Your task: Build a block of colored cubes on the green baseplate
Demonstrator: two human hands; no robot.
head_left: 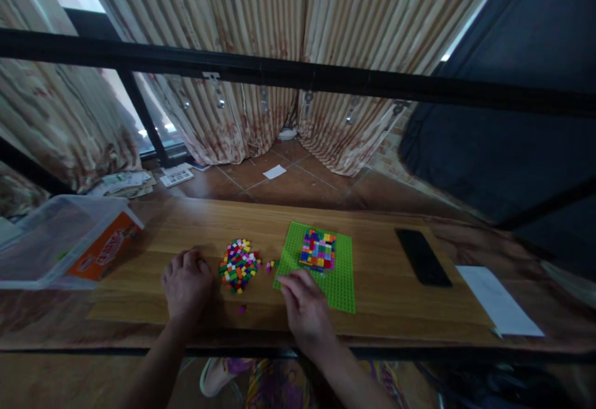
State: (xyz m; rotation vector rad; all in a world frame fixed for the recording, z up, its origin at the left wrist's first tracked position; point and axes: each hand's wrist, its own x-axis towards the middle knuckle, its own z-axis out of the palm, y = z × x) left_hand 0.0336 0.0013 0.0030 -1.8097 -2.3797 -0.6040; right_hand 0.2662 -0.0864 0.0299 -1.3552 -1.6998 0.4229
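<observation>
My right hand (307, 303) hovers over the lower left edge of a green baseplate (343, 285), thumb and index finger closed in a pinch. Whatever is between those fingertips is too small to make out. On the baseplate stands a block of many-coloured toy bricks (318, 250), a few layers high. My left hand (187, 282) rests palm down on the wooden board, holding nothing, its fingers loosely bent and slightly apart. Just right of it lies a pile of small loose toy bricks (239, 265). A few bricks (270, 265) sit between pile and baseplate, and a single purple brick (241, 309) lies nearer me.
A clear plastic box (51, 223) with an orange label stands at the left. On the right lie a black phone-like slab (423, 257) and a white sheet of paper (500, 300). A dark metal bar (279, 71) crosses in front of the curtains, beyond the wooden board (195, 210).
</observation>
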